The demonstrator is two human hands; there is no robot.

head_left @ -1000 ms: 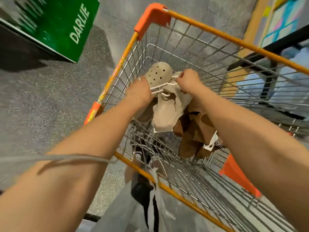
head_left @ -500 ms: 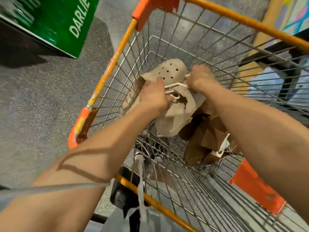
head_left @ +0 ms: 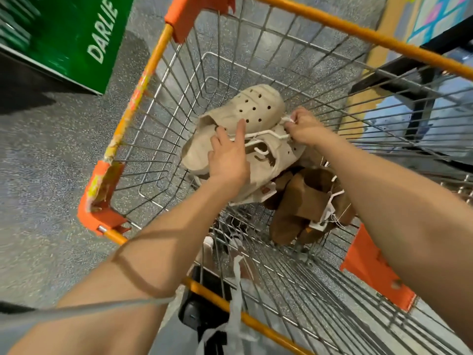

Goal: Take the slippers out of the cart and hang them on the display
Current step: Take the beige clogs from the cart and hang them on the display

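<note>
Inside the cart (head_left: 143, 80), my left hand (head_left: 229, 160) has opened its grip, fingers now straight, pressing the beige slippers (head_left: 258, 108). Beyond, my right hand (head_left: 304, 128) still pinches their white hanger (head_left: 263, 135), readying the lift-out.

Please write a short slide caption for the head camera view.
Both hands, left hand and right hand, handle beige slippers on a white hanger inside the cart.

A pair of slippers (head_left: 245, 124) on a hanger (head_left: 258, 139) is held inside the cart (head_left: 332, 24), the left hand (head_left: 227, 155) at its near side, the right hand (head_left: 304, 126) at its right. A second pair (head_left: 302, 201) is seen below, nearer the right wall.
</note>
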